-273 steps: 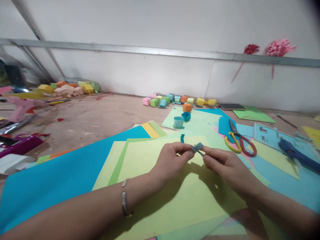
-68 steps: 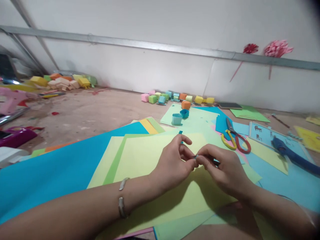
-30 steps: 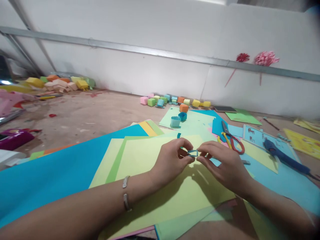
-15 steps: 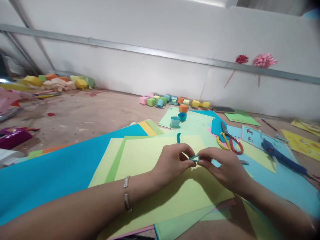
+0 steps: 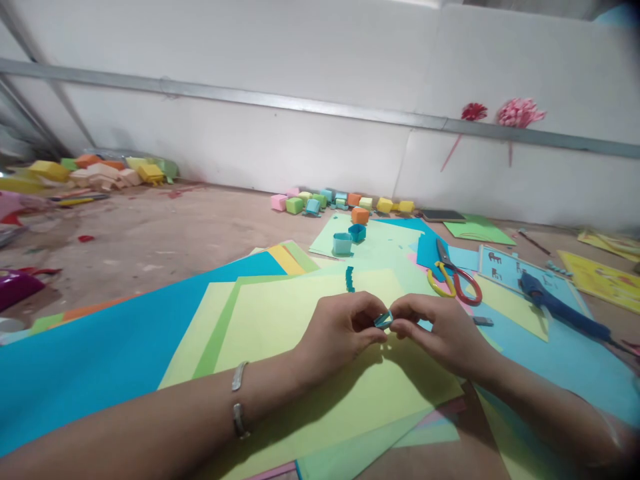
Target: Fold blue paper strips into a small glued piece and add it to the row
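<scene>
In the head view, the left hand and the right hand are pinching a small blue paper loop, each grip grasping one end. The loop is hanging above the pale yellow sheet; a jagged teal strip is lying just beyond the left hand.

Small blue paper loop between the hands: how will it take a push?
The loop would probably squash easily: its walls look thin around an open middle. It is likely very light, being just a small band of what looks like paper.
</scene>
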`<state>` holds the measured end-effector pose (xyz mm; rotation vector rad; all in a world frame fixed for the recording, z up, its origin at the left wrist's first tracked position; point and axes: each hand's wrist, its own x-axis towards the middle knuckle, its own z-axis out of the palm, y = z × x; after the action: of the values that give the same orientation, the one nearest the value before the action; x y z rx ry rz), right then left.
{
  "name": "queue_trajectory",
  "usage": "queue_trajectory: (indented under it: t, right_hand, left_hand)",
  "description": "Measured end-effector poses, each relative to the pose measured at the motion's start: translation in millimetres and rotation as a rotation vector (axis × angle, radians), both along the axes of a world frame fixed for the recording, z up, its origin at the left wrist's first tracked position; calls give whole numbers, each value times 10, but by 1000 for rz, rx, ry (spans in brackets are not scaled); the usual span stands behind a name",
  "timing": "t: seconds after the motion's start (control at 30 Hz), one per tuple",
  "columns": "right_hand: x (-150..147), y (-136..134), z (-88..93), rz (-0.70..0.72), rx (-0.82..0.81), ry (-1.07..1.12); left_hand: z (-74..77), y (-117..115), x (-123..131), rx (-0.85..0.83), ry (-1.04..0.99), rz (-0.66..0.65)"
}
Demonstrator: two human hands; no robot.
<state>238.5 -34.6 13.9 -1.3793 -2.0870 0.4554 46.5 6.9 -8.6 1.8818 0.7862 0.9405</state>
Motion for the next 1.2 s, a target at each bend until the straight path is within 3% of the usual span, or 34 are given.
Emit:
queue_trajectory:
  t: [0.23, 0.43, 0.53, 0.7, 0.83, 0.97, 1.1, 1.2]
  right_hand:
    - [-19, -2, 7, 1, -19, 19]
    - [-20, -41, 41, 26, -19, 68]
    - [-26, -49, 52, 17, -58, 117]
    - [-79, -51, 31, -19, -263, 383]
    - [-117, -49, 20, -75, -526, 631]
    - [-99, -24, 11, -83, -611, 779]
    - [-66, -9, 24, -59, -610, 746]
    - [-62, -23, 64, -36, -558, 679]
  left_hand:
    - [16, 10, 3, -24, 60, 4]
    - [80, -31, -2, -87, 33, -107]
    - [69, -27, -8, -101, 3, -99]
    - [47, -4, -4, -187, -1, -48]
    - [63, -24, -9, -132, 8, -50]
    - [65, -41, -17, -134, -20, -110]
    - [72, -16, -8, -243, -55, -141]
    - [85, 11, -5, -416, -112, -163]
